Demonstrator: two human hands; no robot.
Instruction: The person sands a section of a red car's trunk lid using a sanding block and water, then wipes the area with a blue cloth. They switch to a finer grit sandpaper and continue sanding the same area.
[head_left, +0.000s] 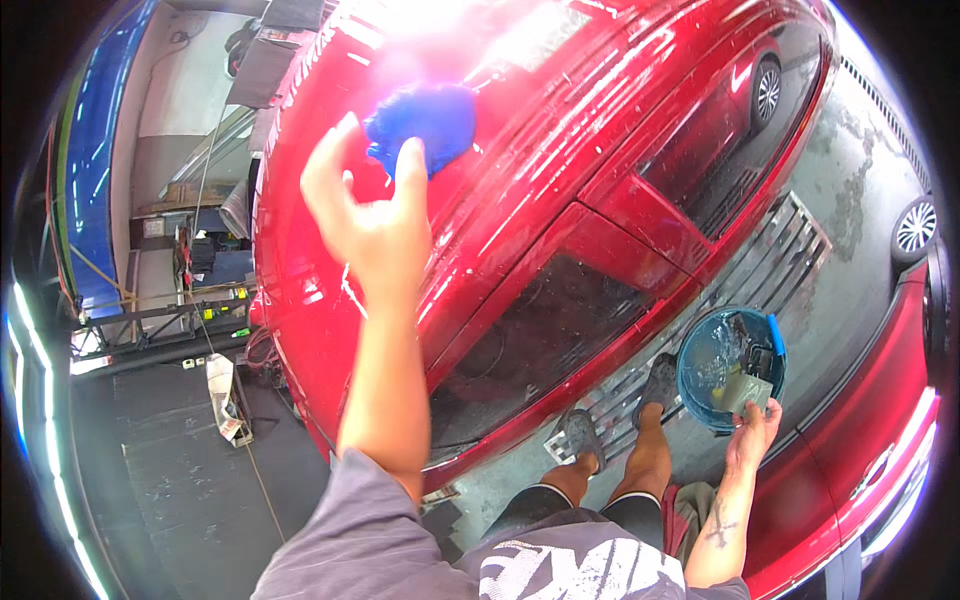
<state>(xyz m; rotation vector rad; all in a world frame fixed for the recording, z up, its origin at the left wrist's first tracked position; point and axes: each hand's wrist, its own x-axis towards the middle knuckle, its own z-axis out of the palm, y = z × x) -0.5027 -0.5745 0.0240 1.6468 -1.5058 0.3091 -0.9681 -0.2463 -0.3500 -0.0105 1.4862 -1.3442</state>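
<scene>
My left hand (368, 200) is on a soft, irregular blue pad (430, 125) over the glossy red car's roof (340, 260), its thumb pressing on the pad and its other fingers at the pad's left side. My right hand (755, 425) grips a flat grey-green square piece (746, 390) at the near edge of a blue bucket (692, 355). The bucket holds cloudy water and some dark items that I cannot make out.
My feet stand on a slatted metal platform (775, 245) beside the car. A second red car (865, 420) is at the right. Shelving with assorted items (215, 250) and a dark surface (180, 450) are at the left.
</scene>
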